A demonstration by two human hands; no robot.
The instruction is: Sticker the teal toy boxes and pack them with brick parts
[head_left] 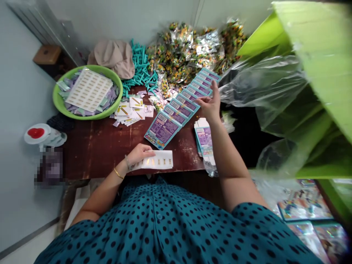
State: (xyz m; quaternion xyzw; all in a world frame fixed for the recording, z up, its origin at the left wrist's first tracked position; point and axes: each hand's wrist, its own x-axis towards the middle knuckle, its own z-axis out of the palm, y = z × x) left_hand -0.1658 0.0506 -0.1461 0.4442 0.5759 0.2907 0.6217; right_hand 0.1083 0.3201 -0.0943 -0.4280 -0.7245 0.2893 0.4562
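Note:
My left hand (139,154) holds a white strip of small printed stickers (162,160) at the table's front edge, its fingers closed over the strip's upper side. My right hand (210,104) is at the right side of an overlapping row of teal and purple printed flat boxes (162,128). Thumb and forefinger come together at the edge of one box, while other fingers point up; whatever is between them is too small to make out. Below my right hand lies a stack of similar boxes (204,139), partly covered by my forearm.
A green basin (87,118) holds small packets and a sticker sheet (90,90). Behind are teal plastic pieces (140,66), bags of colourful parts (178,51) and a beige cloth (112,57). Printed cards (129,113) lie mid-table. A lidded cup (49,135) stands left; a green carton (324,73) looms right.

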